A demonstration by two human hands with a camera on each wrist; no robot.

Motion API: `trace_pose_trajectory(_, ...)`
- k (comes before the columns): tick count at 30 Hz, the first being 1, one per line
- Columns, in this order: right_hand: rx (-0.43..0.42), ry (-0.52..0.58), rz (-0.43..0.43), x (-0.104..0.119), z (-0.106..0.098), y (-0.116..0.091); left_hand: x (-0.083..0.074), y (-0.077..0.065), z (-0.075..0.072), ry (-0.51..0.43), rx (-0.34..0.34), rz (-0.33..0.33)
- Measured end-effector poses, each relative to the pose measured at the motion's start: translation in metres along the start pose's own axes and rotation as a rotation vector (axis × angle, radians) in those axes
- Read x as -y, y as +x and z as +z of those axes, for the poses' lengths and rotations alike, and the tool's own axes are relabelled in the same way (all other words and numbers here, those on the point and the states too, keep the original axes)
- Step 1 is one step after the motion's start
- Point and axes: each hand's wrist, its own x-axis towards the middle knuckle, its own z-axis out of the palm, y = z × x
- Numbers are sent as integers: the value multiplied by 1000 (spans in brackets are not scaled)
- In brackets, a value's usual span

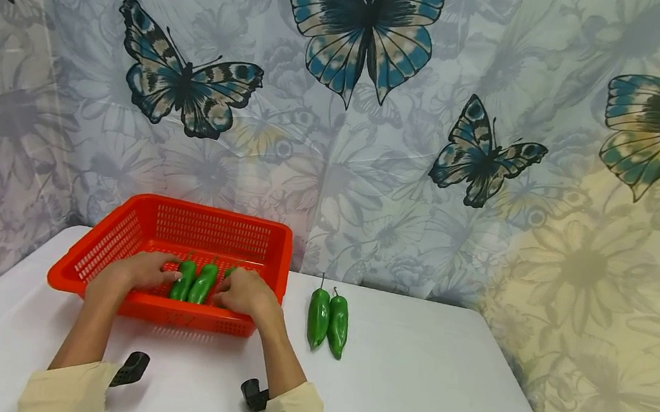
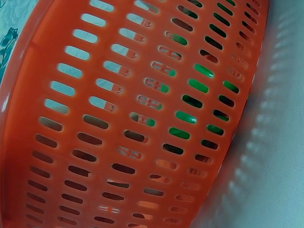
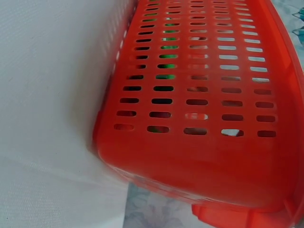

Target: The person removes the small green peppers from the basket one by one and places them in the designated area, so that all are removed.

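Bending over a green pepper (image 1: pixel 229 272), the right hand (image 1: pixel 250 291) hides most of it, so whether its fingers close on it I cannot tell. The left hand (image 1: pixel 140 269) has loosely parted fingers at the left side of the leftmost pepper (image 1: pixel 182 283), not wrapped round it. A middle pepper (image 1: pixel 204 283) lies between; all three are inside the red basket (image 1: pixel 184 316), stems away from the near rim.

Working well here probably means light fingertips from both sides, bodies kept side by side, and wrists held high enough for the black wrist cameras (image 1: pixel 133 369) to miss that rim.

The basket stands against the far edge of the table (image 1: pixel 437 394), toward its far left corner, with patterned fabric (image 1: pixel 401 236) close behind, so sideways or nearward moves look safest. A loose pair of peppers (image 1: pixel 318 319) lies right of it near the far edge; beyond them, toward the right edge, is the most room.
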Motion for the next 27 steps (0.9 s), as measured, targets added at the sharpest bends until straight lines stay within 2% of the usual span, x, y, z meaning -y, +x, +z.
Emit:
trace_pose_trajectory(9, -148, -1, 32, 1, 1, -1, 0, -1, 0, 9, 9, 2)
trace_pose_trajectory(22, -341, 166, -31, 1, -4, -7, 0, -2, -2, 27, -2, 59)
trace_pose_trajectory(27, -408, 237, -80, 1, -16, -12, 2, -1, -1, 18, -4, 53)
